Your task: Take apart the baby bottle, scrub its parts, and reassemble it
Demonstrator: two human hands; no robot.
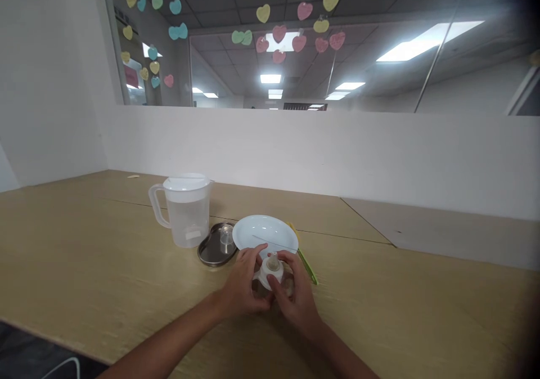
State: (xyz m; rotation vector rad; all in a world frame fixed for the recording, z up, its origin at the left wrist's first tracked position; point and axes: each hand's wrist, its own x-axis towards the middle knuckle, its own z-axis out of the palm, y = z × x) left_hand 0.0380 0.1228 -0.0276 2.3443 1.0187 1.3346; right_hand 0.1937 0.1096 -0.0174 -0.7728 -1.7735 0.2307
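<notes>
Between my two hands is a baby bottle (270,271) with a white collar and a pale teat on top, upright near the table's front. My left hand (244,280) wraps round its left side, by what looks like a white handle. On the other side, my right hand (295,289) grips the bottle, with the thumb against the white collar. The fingers hide much of the bottle's lower body. Just behind my hands lies a white oval bowl (253,227), its near rim partly covered by my fingers.
A clear plastic pitcher (188,216) with a white lid stands back left. Beside it, a kidney-shaped metal tray (208,251) holds a small clear cup (226,235). A thin green-and-yellow stick-like tool (307,266) lies right of the bowl. Behind the wooden table (405,300) rises a white wall (295,148).
</notes>
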